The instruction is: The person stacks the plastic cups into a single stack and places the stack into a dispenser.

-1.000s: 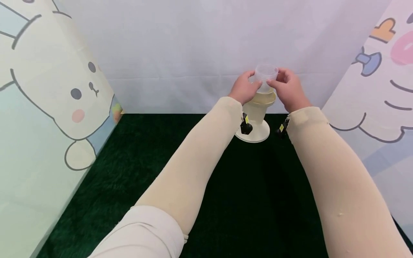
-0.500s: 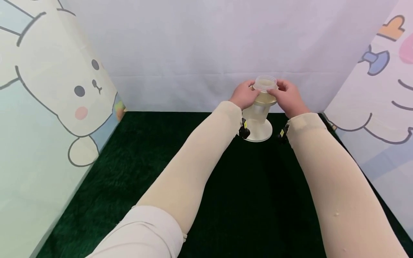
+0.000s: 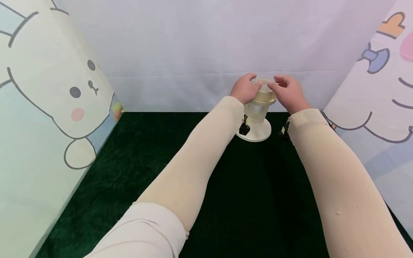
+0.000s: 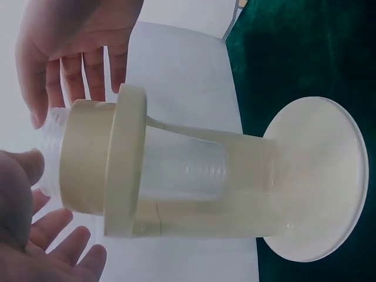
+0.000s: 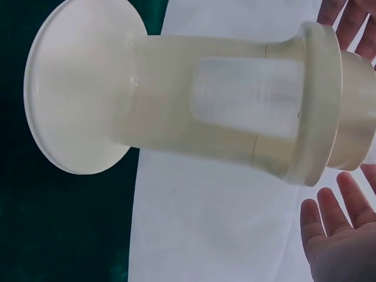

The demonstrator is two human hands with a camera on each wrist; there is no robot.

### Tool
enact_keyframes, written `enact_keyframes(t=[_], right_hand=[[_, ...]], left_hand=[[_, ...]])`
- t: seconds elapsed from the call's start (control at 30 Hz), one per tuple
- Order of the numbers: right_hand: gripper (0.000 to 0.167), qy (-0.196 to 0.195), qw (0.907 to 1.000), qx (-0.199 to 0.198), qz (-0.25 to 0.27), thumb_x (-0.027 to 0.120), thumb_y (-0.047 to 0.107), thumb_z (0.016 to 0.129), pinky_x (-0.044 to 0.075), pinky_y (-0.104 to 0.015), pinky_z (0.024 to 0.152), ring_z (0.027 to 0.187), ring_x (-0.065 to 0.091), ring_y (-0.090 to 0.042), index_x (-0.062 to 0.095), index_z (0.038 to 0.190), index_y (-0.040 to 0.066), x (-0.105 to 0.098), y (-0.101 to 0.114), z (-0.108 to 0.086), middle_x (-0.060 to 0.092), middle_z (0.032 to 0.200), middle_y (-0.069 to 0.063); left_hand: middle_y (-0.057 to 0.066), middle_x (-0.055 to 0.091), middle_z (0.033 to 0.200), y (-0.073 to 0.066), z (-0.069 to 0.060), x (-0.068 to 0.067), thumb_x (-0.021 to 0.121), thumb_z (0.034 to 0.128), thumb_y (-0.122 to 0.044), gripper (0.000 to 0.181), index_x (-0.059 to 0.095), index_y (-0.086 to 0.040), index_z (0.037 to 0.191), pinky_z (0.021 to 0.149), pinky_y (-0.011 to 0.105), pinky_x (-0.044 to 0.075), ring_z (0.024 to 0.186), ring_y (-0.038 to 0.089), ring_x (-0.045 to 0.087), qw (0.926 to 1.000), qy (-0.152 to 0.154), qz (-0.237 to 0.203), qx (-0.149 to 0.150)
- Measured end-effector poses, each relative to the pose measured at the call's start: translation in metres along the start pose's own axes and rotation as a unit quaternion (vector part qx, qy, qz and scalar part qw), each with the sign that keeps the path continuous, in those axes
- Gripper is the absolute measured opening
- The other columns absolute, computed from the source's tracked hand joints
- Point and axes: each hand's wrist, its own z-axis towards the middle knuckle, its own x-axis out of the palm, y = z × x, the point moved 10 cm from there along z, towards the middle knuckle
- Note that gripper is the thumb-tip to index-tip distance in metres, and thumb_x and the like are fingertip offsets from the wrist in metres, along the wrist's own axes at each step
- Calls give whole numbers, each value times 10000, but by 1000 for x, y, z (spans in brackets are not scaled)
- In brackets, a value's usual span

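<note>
A cream cup dispenser point(image 3: 257, 113) stands upright on its round white base point(image 4: 323, 182) at the back of the table. Clear plastic cups point(image 3: 265, 81) are nested inside it; their rims poke out of its top collar point(image 4: 88, 155), and their lower part shows through the translucent body. Beside those rims on the left, my left hand point(image 3: 246, 89) has its fingers loosely spread. My right hand point(image 3: 289, 94) is on the other side, its fingers fairly straight in the right wrist view. Neither hand grips the cups; whether a fingertip touches the rims I cannot tell.
Dark green cloth point(image 3: 145, 154) covers the table. Close behind the dispenser hangs a white curtain point(image 3: 193, 43). Printed cartoon panels point(image 3: 80, 118) flank both sides. A small black device point(image 3: 244, 129) is fixed at the left wrist.
The stack of clear cups, held above the dispenser by both hands earlier, has gone down into it. Both hands have since loosened from the cups and risen slightly.
</note>
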Motion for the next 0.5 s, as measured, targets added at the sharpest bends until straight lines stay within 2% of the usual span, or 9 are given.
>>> enact_keyframes(t=[0.2, 0.37, 0.43, 0.5], right_hand=[[723, 171, 9999, -3, 2, 519, 532, 1027, 367, -522, 1153, 1433, 400, -334, 363, 1608, 130, 11, -5, 2, 384, 1599, -160], [730, 107, 9999, 31, 121, 508, 525, 1033, 349, -503, 1169, 1441, 390, -329, 330, 1619, 128, 7, -10, 5, 377, 1601, -165], [740, 80, 9999, 65, 70, 506, 529, 1033, 335, -512, 1175, 1454, 371, -332, 310, 1625, 129, 3, -14, 4, 362, 1612, -161], [753, 81, 9999, 122, 16, 504, 535, 1033, 321, -525, 1180, 1466, 351, -337, 296, 1628, 122, -1, -19, 1, 341, 1625, -156]], left_hand=[[-103, 519, 1508, 10, -2, 0, 520, 1066, -436, 520, 485, -229, 1542, 1078, 207, 388, 1333, 75, 492, 9996, -80, 198, -182], [-92, 480, 1546, 13, -7, -6, 513, 1062, -449, 565, 415, -251, 1582, 1097, 253, 395, 1366, 93, 469, 9995, -61, -192, -254], [-100, 442, 1574, 18, -11, -10, 523, 1057, -463, 590, 391, -257, 1594, 1119, 272, 382, 1406, 95, 431, 9987, -15, -389, -340], [-104, 409, 1595, 25, -16, -12, 531, 1054, -475, 605, 384, -251, 1597, 1136, 290, 371, 1437, 99, 396, 9983, 68, -410, -413]])
